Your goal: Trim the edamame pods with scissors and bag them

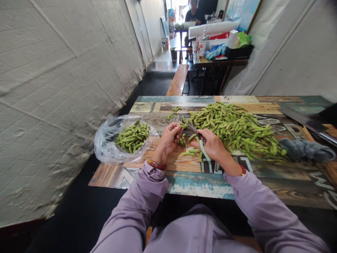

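Observation:
My right hand (pixel 212 143) is closed around scissors (pixel 204 150) with pale green handles. Their dark blades point up and left toward my left hand (pixel 170 136). The fingers of my left hand are pinched together on a green edamame pod, mostly covered by the fingertips. A few loose pods (pixel 191 152) lie on the table between and below my hands. Just beyond my right hand spreads a large heap of edamame pods (pixel 231 126). To the left of my left hand, a clear plastic bag (pixel 105 142) lies opened out with a smaller pile of pods (pixel 133 137) in it.
On the wood-patterned table (pixel 210 184), small green scraps (pixel 173 113) lie at the back. A cleaver (pixel 300 117) and a grey cloth-like bundle (pixel 306 149) are at right. Beyond stand a bench (pixel 179 79), a cluttered second table (pixel 221 63) and a seated person (pixel 191 15). A wall (pixel 65 88) runs along the left.

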`<state>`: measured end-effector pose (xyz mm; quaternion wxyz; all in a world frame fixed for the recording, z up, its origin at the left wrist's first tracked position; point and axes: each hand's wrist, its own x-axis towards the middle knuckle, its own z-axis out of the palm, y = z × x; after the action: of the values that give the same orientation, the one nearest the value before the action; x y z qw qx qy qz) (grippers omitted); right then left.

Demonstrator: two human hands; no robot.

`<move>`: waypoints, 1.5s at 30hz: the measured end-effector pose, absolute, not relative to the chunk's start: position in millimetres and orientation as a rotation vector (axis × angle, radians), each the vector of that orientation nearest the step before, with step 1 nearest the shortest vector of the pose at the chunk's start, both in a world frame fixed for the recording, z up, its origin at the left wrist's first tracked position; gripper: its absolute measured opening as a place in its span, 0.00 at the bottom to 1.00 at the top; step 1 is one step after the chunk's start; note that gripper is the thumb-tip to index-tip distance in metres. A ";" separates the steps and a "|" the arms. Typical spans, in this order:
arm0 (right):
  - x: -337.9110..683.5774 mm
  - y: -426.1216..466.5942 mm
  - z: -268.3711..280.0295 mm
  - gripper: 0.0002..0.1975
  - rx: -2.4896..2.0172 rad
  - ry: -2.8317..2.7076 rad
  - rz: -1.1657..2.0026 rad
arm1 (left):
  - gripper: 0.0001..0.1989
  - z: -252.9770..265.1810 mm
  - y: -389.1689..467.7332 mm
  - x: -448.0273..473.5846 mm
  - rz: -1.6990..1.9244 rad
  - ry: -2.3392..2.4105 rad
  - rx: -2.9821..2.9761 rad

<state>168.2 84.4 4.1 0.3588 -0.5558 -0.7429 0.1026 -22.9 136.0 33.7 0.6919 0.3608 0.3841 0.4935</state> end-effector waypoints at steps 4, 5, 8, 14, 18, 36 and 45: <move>168.1 84.3 4.0 0.23 -1.432 -1.936 0.278 | 0.18 33.0 134.6 -21.8 1.104 0.855 0.829; 168.1 84.4 3.7 0.23 -1.425 -1.938 0.280 | 0.17 32.7 134.1 -21.4 1.099 0.855 0.845; 168.2 85.0 2.8 0.23 -1.412 -1.938 0.285 | 0.16 32.3 132.2 -19.5 1.082 0.845 0.904; 167.9 85.4 3.5 0.23 -1.398 -1.932 0.284 | 0.16 31.5 130.8 -16.8 1.060 0.836 0.929; 168.0 85.4 4.1 0.23 -1.391 -1.946 0.291 | 0.16 30.2 130.6 -17.0 1.052 0.832 0.927; 169.7 85.3 3.9 0.16 -1.342 -2.015 0.249 | 0.16 36.7 130.3 -18.6 1.048 0.841 0.901; 170.1 85.0 4.3 0.17 -1.319 -2.041 0.257 | 0.16 34.7 135.5 -21.0 1.078 0.864 0.878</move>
<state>170.1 85.0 4.3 0.3418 -0.5071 -0.7850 0.0988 -21.0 135.5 34.7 0.6832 0.3916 0.3853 0.4810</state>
